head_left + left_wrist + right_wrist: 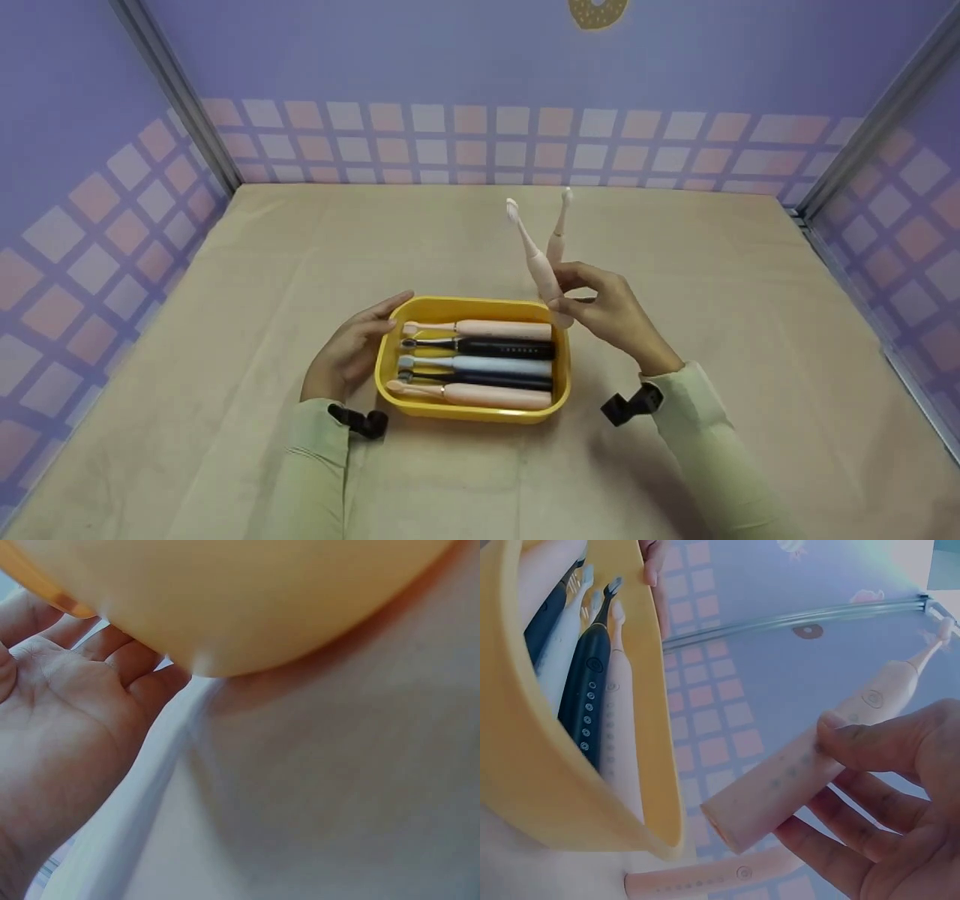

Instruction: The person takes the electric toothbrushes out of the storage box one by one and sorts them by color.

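Observation:
My right hand [607, 311] pinches a pale pink electric toothbrush [795, 765] by its handle, thumb on the button side. It is tilted with the brush head up, above the right end of a yellow box [480, 412]. Beyond it, a second pink toothbrush [555, 244] lies behind the box, partly hidden by the hand. My left hand [352, 349] rests against the box's left end, thumb tip at the rim and loosely extended fingers along the outer wall. Inside the box lie several toothbrushes side by side: pink [502, 330], black [510, 348], light blue [502, 365] and others.
A beige cloth [225, 337] covers the table under the box. Purple walls with a pink and white tile pattern [510, 142] stand at the back and sides. Metal posts [176, 90] mark the corners. A black camera mount [634, 405] is on the right wrist.

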The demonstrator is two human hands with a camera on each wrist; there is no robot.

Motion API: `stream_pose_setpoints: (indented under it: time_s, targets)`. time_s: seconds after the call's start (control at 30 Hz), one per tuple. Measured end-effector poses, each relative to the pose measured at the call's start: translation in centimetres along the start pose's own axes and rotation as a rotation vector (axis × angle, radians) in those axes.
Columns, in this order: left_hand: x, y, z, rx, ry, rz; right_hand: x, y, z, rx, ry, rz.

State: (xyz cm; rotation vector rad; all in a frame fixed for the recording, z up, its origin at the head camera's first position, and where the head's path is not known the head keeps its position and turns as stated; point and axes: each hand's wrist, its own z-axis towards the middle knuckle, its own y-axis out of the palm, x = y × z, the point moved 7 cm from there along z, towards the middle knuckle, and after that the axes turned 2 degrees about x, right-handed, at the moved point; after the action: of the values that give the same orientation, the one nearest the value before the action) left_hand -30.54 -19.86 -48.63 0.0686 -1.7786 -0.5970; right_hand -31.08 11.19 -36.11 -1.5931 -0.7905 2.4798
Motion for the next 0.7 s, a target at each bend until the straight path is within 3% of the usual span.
stream_pose_setpoints:
  time_s: [0.43,0.7]
  targets:
    - [0.1,0.1,-0.1,-0.024,0.018,0.005,1.9,-1.5,0.3,0.203,0.024,0.065]
    - [-0.1,0.0,0.0,0.004,0.005,-0.017,4.3,-2.1,0.5,0.297,0.075,0.092]
